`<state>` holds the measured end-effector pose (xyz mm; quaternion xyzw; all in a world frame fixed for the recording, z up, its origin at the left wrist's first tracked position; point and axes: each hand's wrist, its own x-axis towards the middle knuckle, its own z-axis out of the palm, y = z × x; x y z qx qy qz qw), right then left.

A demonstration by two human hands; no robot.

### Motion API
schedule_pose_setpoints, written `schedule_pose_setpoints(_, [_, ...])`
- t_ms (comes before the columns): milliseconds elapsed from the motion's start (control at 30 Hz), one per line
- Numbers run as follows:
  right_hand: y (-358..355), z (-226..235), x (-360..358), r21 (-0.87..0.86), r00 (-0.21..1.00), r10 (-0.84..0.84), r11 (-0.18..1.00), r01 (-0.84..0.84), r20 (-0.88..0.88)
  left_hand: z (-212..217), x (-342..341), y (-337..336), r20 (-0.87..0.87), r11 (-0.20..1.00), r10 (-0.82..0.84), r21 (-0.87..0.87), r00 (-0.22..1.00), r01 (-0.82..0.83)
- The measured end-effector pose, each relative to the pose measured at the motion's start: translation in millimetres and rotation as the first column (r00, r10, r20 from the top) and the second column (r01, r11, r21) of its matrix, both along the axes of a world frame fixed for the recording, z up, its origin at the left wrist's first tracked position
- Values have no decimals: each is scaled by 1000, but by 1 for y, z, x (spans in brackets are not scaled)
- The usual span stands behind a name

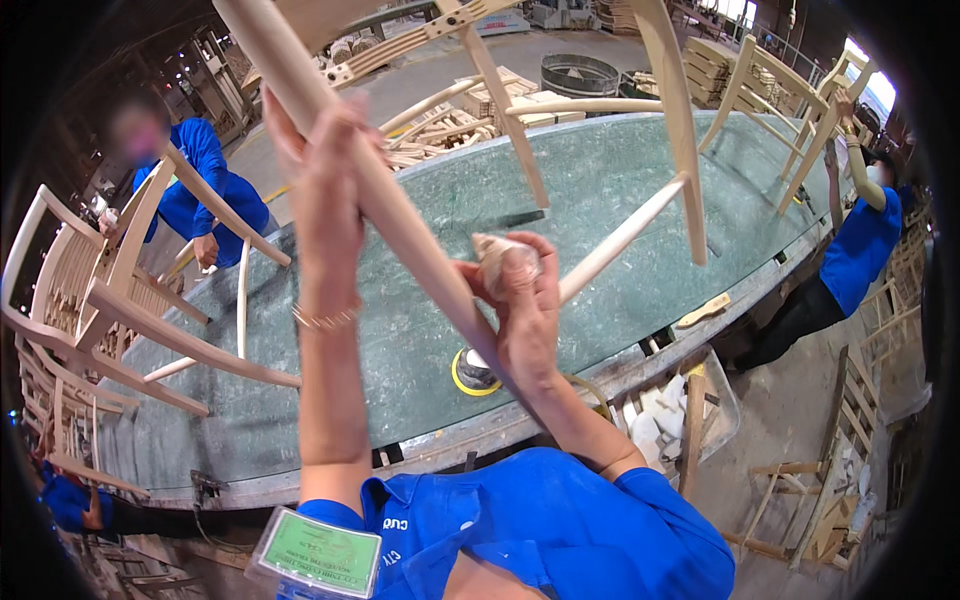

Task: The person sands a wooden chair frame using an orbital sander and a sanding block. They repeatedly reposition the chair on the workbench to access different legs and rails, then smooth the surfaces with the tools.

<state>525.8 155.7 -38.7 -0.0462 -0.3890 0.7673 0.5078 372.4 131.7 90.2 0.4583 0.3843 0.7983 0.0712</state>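
A pale wooden chair frame [683, 130] is tilted over the green table in front of me, its far legs reaching down to the tabletop. One long leg of it [415, 240] slants across the view close to me. My left hand [330, 160] is around the upper part of this leg, its fingers somewhat blurred. Lower down, beside the same leg, my right hand [522, 300] is closed on a folded beige piece that looks like sandpaper [497, 256]. A round sander with a yellow rim [474, 372] sits on the table below the leg.
The green table [420, 410] carries more chair frames [190, 330] at left and another chair [765, 110] at far right. Co-workers in blue stand at the left [215, 180] and right [860, 250]. A brush [704, 311] lies by the near edge, above a bin [715, 420] of white scraps.
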Motion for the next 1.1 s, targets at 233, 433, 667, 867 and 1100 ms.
schedule_pose_setpoints(233, [4, -10, 46, 330, 947, 253, 893, -307, 197, 11, -76, -12, 115, 988, -87, -116, 990, 100])
schedule_pose_setpoints(433, [18, -38, 73, 97, 689, 509, 764, -637, 515, -4, -104, -34, 39, 935, 29, -355, 999, -13])
schedule_pose_setpoints(667, [31, -158, 59, -174, 337, 515, 711, -681, 788, -45, -111, -33, -77, 829, 236, -504, 969, -242])
schedule_pose_setpoints(867, [41, -208, 46, -250, 515, 530, 819, -516, 673, -37, -107, -30, -66, 829, 245, -503, 967, -244])
schedule_pose_setpoints(1100, [83, -224, -7, -149, 517, 408, 870, -470, 753, -46, -113, -34, -115, 824, 247, -498, 962, -271])
